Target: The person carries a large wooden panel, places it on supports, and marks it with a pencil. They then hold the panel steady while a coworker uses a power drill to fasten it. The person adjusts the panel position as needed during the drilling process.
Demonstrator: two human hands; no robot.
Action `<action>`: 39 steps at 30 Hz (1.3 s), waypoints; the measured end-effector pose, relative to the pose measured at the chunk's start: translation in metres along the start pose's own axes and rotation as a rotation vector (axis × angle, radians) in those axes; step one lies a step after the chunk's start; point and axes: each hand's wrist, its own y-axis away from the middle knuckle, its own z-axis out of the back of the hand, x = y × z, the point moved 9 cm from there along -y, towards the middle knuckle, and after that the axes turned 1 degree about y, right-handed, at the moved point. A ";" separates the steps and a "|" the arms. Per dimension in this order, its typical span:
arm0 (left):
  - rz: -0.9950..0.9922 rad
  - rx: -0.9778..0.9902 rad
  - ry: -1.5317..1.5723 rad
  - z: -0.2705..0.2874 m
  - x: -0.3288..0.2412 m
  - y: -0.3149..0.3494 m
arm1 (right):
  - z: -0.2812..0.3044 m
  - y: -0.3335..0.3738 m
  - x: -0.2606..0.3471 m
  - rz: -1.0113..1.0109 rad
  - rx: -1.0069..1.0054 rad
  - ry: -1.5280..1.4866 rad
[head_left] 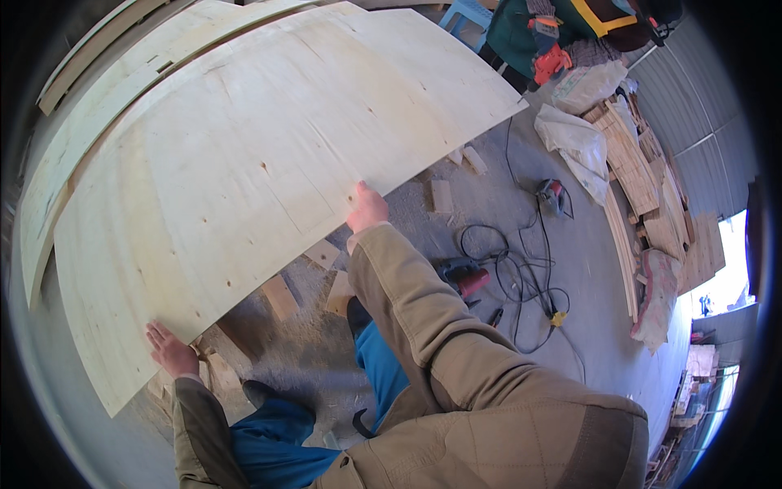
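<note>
A large pale plywood sheet (269, 155) with small brown knots fills the upper left of the head view, slanting from lower left to upper right. My left hand (173, 352) lies on its near edge towards the left corner, fingers stretched out over the top face. Farther right along that same edge, my right hand (367, 209) is closed on the sheet; the fingers beneath the edge are hidden. Another plywood sheet (106, 134) shows past the far edge of the first.
Wooden blocks (280, 298) and sawdust lie below the near edge. To the right are a power tool (463, 277), a second power tool (554, 197) and a coiled black cable (521, 273). Stacked boards (627, 159) and white sacks (574, 143) line the right. A person (562, 33) stands at the top.
</note>
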 end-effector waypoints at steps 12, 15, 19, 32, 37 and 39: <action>-0.036 -0.015 -0.001 -0.003 0.002 -0.001 | -0.017 0.034 0.017 -0.207 -0.180 -0.096; -0.017 -0.004 0.005 -0.001 0.001 0.000 | -0.028 0.048 0.027 -0.211 -0.191 -0.209; -0.010 0.016 0.008 0.003 -0.002 0.002 | -0.024 0.051 0.028 -0.207 -0.248 -0.146; -0.001 0.020 0.000 0.000 -0.002 0.000 | -0.021 0.048 0.023 -0.217 -0.240 -0.216; -0.002 0.017 -0.014 -0.005 0.001 -0.002 | -0.020 0.044 0.024 -0.161 -0.187 -0.122; 0.000 0.014 -0.016 -0.007 0.002 -0.003 | -0.019 0.045 0.025 -0.163 -0.168 -0.086</action>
